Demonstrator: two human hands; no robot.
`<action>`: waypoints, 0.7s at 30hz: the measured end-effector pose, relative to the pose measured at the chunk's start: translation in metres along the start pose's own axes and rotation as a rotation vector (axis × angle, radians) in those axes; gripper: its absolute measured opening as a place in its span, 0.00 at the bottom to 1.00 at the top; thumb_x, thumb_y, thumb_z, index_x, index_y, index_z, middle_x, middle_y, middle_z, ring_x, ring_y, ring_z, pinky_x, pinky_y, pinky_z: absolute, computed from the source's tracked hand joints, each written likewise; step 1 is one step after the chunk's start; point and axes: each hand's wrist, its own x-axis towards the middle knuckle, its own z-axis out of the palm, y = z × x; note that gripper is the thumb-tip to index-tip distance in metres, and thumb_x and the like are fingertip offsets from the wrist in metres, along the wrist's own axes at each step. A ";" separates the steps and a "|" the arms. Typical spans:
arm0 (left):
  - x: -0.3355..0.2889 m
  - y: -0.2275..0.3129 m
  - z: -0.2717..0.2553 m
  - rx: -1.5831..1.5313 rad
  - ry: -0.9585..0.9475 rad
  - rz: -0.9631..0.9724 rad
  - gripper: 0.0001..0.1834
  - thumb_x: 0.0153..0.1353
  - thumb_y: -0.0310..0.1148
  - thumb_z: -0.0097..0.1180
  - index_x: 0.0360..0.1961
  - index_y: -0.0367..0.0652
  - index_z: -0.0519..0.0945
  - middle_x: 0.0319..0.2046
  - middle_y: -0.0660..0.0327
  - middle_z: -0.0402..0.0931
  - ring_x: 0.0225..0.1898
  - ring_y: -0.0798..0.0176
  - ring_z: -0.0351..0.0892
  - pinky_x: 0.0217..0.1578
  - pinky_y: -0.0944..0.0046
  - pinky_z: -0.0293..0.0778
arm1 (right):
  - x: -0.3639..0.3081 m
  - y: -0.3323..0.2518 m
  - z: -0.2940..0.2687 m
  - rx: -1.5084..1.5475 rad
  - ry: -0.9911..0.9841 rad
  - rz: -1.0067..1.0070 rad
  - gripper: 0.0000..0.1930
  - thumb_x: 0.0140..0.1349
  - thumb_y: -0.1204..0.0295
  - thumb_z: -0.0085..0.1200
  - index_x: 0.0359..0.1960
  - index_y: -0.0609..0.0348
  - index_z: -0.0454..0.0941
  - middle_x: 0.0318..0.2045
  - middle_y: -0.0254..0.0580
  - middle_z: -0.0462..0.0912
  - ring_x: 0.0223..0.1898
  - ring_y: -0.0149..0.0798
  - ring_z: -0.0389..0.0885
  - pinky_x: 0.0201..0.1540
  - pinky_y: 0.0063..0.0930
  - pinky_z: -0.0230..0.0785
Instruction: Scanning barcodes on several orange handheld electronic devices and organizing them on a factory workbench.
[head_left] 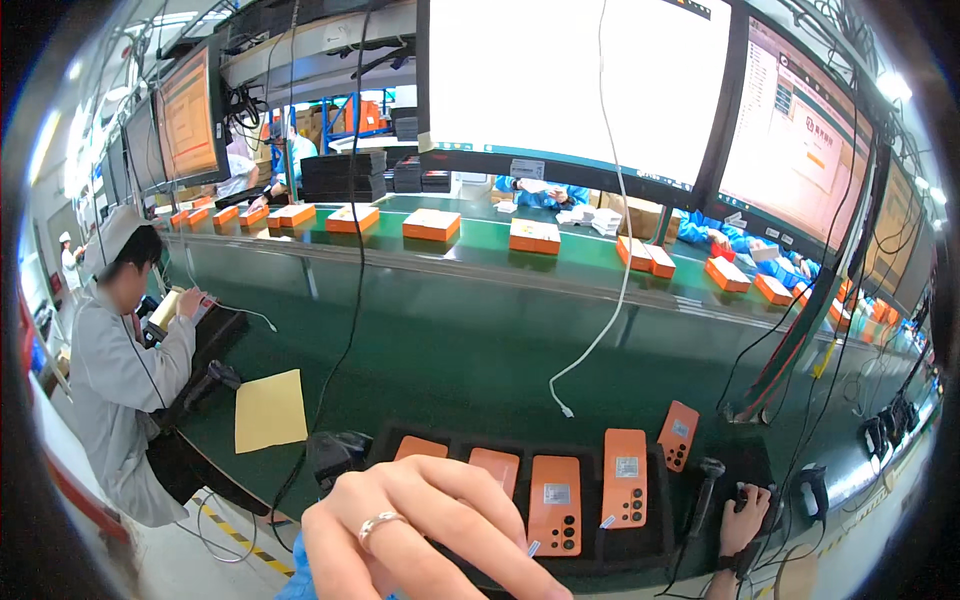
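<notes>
My left hand (420,525), with a ring on one finger, is raised close in front at the bottom. Its fingers stretch apart toward the lower right; its palm side is hidden. Behind it a black tray (590,465) holds several orange phones (623,475), backs up, some partly covered by my hand. Labels and small tabs show on two of them. Another orange phone (679,436) lies tilted beside the tray's right end. At the lower right my right hand (743,522), wearing a black wristband, rests with curled fingers on a dark computer mouse (743,493).
A handheld scanner (706,490) stands between tray and mouse; another scanner (815,492) sits farther right. A white cable (620,260) hangs over the green bench. Yellow paper (270,410) lies left, near a seated co-worker (125,380). Orange-and-white boxes (432,225) line the conveyor below monitors (575,90).
</notes>
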 end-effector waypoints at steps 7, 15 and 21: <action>0.006 0.006 0.007 0.083 -0.041 -0.262 0.14 0.77 0.44 0.51 0.53 0.55 0.85 0.42 0.56 0.90 0.43 0.50 0.87 0.41 0.61 0.69 | 0.007 -0.004 0.000 0.017 0.014 -0.021 0.19 0.51 0.76 0.58 0.48 0.58 0.76 0.50 0.51 0.72 0.54 0.58 0.72 0.58 0.50 0.67; 0.012 -0.015 -0.016 0.022 -0.326 -0.146 0.16 0.77 0.46 0.51 0.53 0.54 0.84 0.43 0.57 0.90 0.48 0.51 0.87 0.45 0.59 0.68 | 0.006 -0.008 -0.001 0.013 0.018 -0.010 0.20 0.52 0.75 0.58 0.50 0.57 0.77 0.50 0.49 0.74 0.52 0.56 0.74 0.56 0.48 0.70; 0.006 0.005 -0.001 0.012 -0.149 -0.392 0.16 0.77 0.46 0.51 0.53 0.53 0.85 0.43 0.56 0.90 0.47 0.50 0.87 0.45 0.59 0.68 | 0.004 -0.007 -0.001 0.005 0.007 0.008 0.20 0.53 0.75 0.58 0.50 0.56 0.77 0.50 0.48 0.74 0.52 0.55 0.74 0.56 0.48 0.70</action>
